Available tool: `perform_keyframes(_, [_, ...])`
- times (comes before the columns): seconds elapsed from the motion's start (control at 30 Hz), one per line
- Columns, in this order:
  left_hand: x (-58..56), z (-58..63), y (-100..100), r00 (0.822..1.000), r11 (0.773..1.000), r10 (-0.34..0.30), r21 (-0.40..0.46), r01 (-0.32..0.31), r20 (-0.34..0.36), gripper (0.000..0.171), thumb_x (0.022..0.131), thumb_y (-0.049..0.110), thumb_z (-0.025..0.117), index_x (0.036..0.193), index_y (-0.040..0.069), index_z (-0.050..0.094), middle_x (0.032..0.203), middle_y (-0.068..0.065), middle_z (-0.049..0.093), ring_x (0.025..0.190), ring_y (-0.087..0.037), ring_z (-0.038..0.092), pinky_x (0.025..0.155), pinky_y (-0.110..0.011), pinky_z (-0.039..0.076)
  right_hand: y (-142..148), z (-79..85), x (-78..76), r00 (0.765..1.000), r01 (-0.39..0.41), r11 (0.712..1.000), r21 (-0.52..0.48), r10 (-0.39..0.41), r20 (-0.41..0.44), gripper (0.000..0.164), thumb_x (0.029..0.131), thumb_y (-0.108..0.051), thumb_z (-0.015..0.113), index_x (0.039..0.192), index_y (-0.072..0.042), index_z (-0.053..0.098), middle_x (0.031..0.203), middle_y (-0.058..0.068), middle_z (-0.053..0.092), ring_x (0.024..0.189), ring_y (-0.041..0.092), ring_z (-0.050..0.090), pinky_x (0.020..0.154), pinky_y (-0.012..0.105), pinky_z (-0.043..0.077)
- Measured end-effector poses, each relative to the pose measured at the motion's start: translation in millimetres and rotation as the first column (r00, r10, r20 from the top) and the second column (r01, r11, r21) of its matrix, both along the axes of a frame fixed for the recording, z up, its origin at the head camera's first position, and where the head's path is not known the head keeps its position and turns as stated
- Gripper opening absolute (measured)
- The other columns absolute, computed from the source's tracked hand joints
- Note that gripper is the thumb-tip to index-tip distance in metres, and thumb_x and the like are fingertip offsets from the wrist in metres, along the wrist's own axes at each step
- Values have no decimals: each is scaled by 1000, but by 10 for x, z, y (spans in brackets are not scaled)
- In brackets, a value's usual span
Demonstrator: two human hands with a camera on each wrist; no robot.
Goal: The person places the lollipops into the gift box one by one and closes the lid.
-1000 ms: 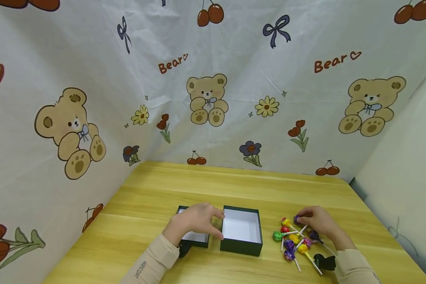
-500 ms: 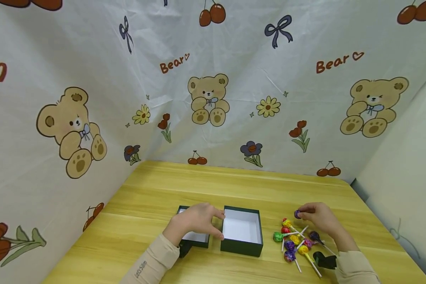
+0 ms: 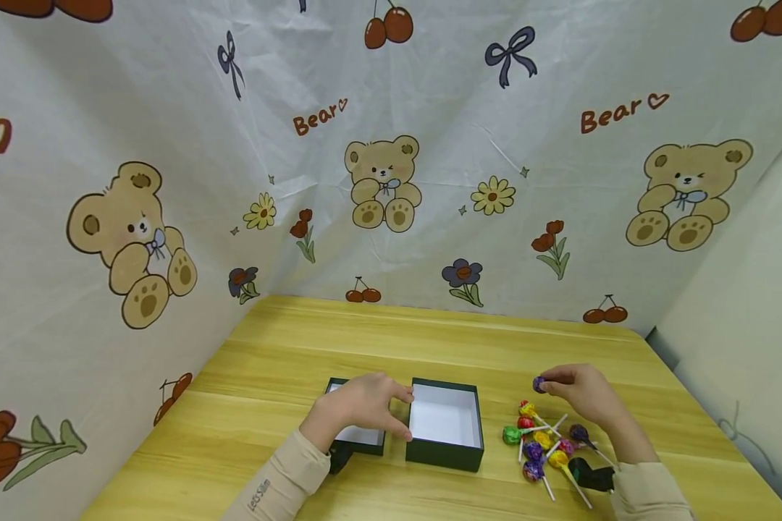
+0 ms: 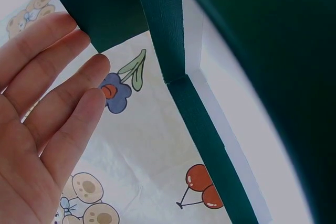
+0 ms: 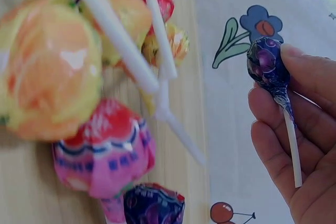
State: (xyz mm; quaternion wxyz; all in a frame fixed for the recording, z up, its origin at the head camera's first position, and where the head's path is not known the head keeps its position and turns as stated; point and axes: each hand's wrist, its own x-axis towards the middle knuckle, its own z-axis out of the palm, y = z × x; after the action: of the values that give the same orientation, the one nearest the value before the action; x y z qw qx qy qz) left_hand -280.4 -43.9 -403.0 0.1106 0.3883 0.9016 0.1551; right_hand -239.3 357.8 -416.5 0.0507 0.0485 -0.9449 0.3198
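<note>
Pinched at the wrapped head by the fingers of the right hand [image 3: 589, 396]: a purple lollipop [image 5: 268, 65], with stick toward the palm, above the table [image 3: 300, 347] between the lollipop pile [image 3: 543, 439] and the far edge. Spread wide at the left wall of the green box [image 3: 439, 454]: fingers of the left hand [image 3: 361, 401]; impossible to tell whether touching.

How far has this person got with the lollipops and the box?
Already done, it seems: the box stands open, its white inside showing, with what looks like its lid beside it. In hand: the right hand pinches a purple lollipop, outside the box. Still to do: the other lollipops lie heaped on the table. None shows in the box, so if they belong there, it's probably early.
</note>
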Motion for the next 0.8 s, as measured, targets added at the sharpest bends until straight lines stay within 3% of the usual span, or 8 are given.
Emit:
perform_keyframes(0.1, [2, -1, 2, 1000, 1000, -4, 2, 4, -7, 60, 79, 53, 81, 128, 22, 70, 143, 5, 60, 110, -10, 65, 85, -23, 51, -25, 6, 5, 1000, 12, 1000, -19, -12, 9, 28, 99, -20, 64, 114, 3, 73, 100, 10, 76, 93, 24, 70, 79, 43, 57])
perform_keyframes(0.3, [7, 2, 8, 1000, 1000, -7, 8, 7, -6, 60, 78, 52, 81, 128, 20, 71, 142, 4, 61, 102, -12, 66, 79, -22, 48, -63, 14, 12, 999, 35, 997, -63, -34, 9, 30, 99, -21, 64, 116, 2, 72, 102, 11, 76, 94, 22, 69, 81, 44, 56])
perform_keyframes(0.4, [6, 4, 4, 1000, 1000, -4, 6, 4, -15, 61, 78, 53, 81, 128, 20, 71, 142, 6, 61, 112, -16, 66, 83, -22, 50, -97, 5, 7, 999, 41, 995, -88, -41, 5, 29, 99, -20, 64, 116, 1, 72, 103, 12, 76, 95, 23, 69, 84, 46, 56])
perform_keyframes(0.67, [0, -13, -5, 1000, 1000, -3, 5, 3, -13, 61, 78, 55, 80, 129, 22, 70, 143, 7, 59, 99, -17, 69, 74, -21, 46, -185, -18, 16, 999, 36, 990, -135, -35, 3, 30, 99, -20, 64, 117, 1, 72, 104, 12, 76, 95, 21, 70, 83, 43, 57])
perform_keyframes(0.8, [-9, -17, -6, 1000, 1000, -10, 6, 10, -25, 61, 78, 55, 80, 129, 22, 70, 142, 7, 60, 111, -13, 66, 76, -20, 46, -229, -11, 18, 999, 40, 989, -146, -42, -9, 30, 99, -21, 64, 117, 1, 72, 105, 13, 76, 94, 20, 70, 82, 39, 57])
